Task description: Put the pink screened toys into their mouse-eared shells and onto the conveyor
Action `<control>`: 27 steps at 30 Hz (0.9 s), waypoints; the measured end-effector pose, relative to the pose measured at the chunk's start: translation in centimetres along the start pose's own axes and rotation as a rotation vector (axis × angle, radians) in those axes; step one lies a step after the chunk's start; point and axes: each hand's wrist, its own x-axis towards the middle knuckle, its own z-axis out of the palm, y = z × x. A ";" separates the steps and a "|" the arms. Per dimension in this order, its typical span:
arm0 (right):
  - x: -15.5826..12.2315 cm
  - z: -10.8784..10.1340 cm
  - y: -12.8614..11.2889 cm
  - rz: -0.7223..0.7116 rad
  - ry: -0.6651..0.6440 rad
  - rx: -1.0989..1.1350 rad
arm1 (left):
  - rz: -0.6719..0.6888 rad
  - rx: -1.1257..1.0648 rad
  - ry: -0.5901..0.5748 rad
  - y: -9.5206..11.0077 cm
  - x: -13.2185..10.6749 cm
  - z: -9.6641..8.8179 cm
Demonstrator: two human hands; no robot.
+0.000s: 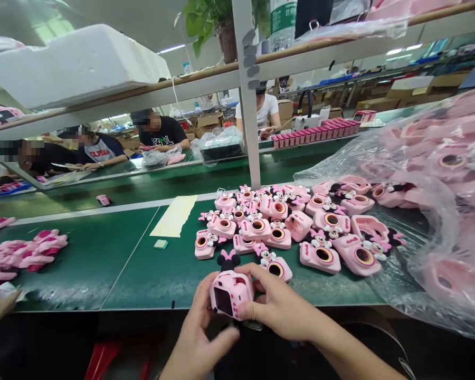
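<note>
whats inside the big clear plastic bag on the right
Inside the clear plastic bag, pink camera-shaped cases lie heaped, partly seen through it. Anything deeper is hidden behind the front ones.

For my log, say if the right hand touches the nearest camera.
Touching: in the head view, the right hand lays its thumb on the nearest camera, at one corner.

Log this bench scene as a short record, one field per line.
Held item: pink toy camera, screen toward the wearer
Right hand: grips its right side, thumb on the front
Left hand: fingers against its left side, thumb apart
Beyond hands: cluster of pink camera-shaped pieces on the green bench
Far right: clear plastic bag with more pink pieces
Left of cluster: yellow sheet, small pale block
</note>
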 end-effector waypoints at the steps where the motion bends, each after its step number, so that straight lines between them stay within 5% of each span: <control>1: -0.1 0.4 0.4 -0.001 0.045 0.029 | -0.005 -0.002 -0.002 0.5 0.0 0.5; 6: 0.0 2.4 2.1 0.011 0.283 0.111 | -0.034 0.086 0.121 1.4 1.4 2.5; 13: 0.8 0.9 2.4 -0.024 0.150 0.380 | 0.072 0.456 0.305 2.4 2.2 3.3; 16: 0.6 -0.3 1.8 -0.001 0.073 0.386 | 0.062 0.476 0.297 3.3 2.4 3.5; 24: 0.2 0.0 2.4 0.011 0.341 -0.003 | -0.001 0.581 0.120 3.8 2.9 4.7; 27: -0.8 -0.8 1.5 0.015 0.314 -0.009 | 0.047 0.598 0.036 4.0 3.1 3.9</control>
